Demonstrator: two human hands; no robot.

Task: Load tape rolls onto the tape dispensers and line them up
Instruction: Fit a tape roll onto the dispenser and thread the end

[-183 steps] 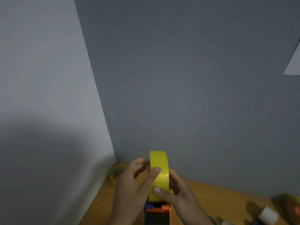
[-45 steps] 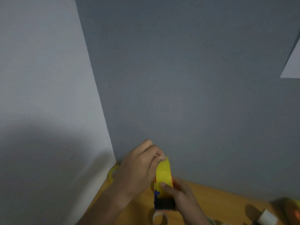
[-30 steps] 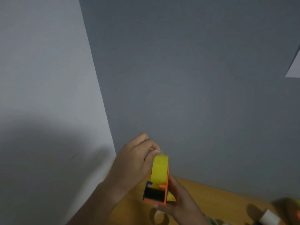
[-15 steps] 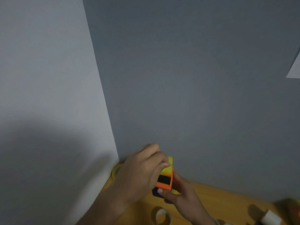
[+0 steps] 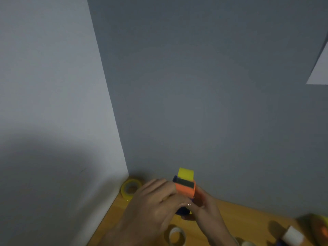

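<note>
From my head camera, most of the frame is grey wall, with a paler wall (image 5: 44, 103) filling the left side. Low in the centre, I hold the orange tape dispenser (image 5: 185, 189) above the wooden table (image 5: 239, 222) with both hands. My left hand (image 5: 152, 208) curls round its left side, and my right hand (image 5: 204, 210) grips it from the right and beneath. The yellow tape roll (image 5: 186, 174) sits on the dispenser, sticking out at its top. In the corner, lower left of centre, a second yellow roll (image 5: 130, 189) lies on the table. A small pale roll (image 5: 176, 237) rests near the bottom edge. At the lower right there is a white roll (image 5: 292, 237), blurred.
</note>
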